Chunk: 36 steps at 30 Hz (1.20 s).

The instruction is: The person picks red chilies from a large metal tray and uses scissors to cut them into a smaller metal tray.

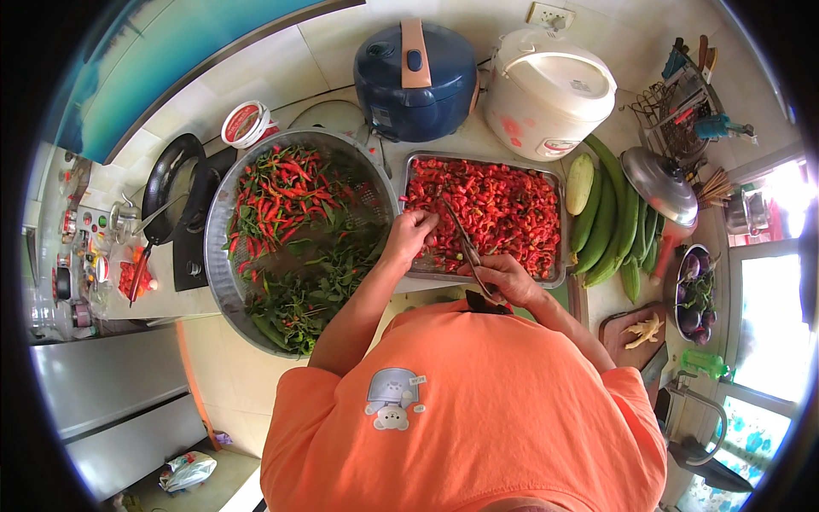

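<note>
Before me lies a metal tray [565,224] heaped with cut red chili peppers [505,211]. My right hand [508,278] grips the handles of metal scissors [466,243] at the tray's near edge, the blades reaching over the cut peppers. Over the tray's left side is my left hand [413,238], fingers pinched together; what is between the fingertips is too small to tell. To the left a large round metal basin [221,281] holds whole red chilies [297,176] at the back and leafy green pepper stems [307,307] at the front, partly behind my left forearm.
Behind stand a blue rice cooker [416,89] and a white rice cooker [550,96]. Long green gourds [604,224] lie right of the tray, near a metal lid [659,185], a cutting board with ginger [643,329] and a bowl of eggplants [691,317]. A black frying pan [169,192] is at left.
</note>
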### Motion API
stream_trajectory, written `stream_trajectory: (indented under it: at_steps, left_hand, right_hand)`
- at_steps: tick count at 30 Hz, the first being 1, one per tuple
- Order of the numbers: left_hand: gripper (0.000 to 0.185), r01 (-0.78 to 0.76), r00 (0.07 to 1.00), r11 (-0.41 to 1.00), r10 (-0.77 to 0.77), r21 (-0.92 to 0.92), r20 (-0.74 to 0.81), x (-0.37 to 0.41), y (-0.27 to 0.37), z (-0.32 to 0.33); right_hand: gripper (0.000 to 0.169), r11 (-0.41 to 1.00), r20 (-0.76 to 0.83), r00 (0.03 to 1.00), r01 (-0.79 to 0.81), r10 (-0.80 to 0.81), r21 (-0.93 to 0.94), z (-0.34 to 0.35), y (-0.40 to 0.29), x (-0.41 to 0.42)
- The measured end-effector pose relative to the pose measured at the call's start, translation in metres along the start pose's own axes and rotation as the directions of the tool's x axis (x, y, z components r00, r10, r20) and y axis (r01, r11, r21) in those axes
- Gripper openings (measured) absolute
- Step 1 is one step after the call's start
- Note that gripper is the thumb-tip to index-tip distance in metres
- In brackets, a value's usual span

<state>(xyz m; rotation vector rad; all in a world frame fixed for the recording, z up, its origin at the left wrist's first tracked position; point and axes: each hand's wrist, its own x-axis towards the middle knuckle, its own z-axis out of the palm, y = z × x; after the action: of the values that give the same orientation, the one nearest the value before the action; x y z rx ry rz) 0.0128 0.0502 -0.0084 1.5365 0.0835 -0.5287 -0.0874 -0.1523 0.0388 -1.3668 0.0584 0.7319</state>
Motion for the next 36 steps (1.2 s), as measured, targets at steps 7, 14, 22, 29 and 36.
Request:
stream_trajectory:
  at_steps: [7, 14, 22, 29, 36]
  left_hand:
    - [0.016, -0.066, 0.998, 0.975, 0.067, 0.214, 0.004, 0.024, -0.012, 0.019]
    - [0.02, -0.158, 0.986, 0.87, 0.167, 0.467, 0.023, 0.028, -0.005, 0.037]
    - [0.02, -0.132, 0.99, 0.854, 0.143, 0.504, 0.017, 0.029, -0.004, 0.045]
    - [0.016, -0.059, 0.998, 0.962, 0.055, 0.268, 0.02, 0.036, -0.017, 0.041]
    - [0.015, -0.325, 0.914, 0.7, 0.405, 0.636, 0.021, 0.025, -0.001, 0.016]
  right_hand:
    - [0.039, 0.987, 0.043, 0.995, 0.086, -0.092, 0.134, -0.028, 0.015, -0.007]
    - [0.039, 0.998, 0.04, 0.999, 0.01, -0.013, 0.068, -0.042, 0.011, -0.004]
    - [0.035, 0.997, 0.055, 0.998, -0.008, 0.004, 0.073, -0.048, 0.012, -0.006]
    - [0.032, 0.999, 0.028, 0.999, 0.016, -0.018, 0.049, -0.041, 0.011, -0.004]
    - [0.027, 0.999, -0.014, 0.999, -0.046, 0.046, 0.022, -0.029, 0.005, 0.01]
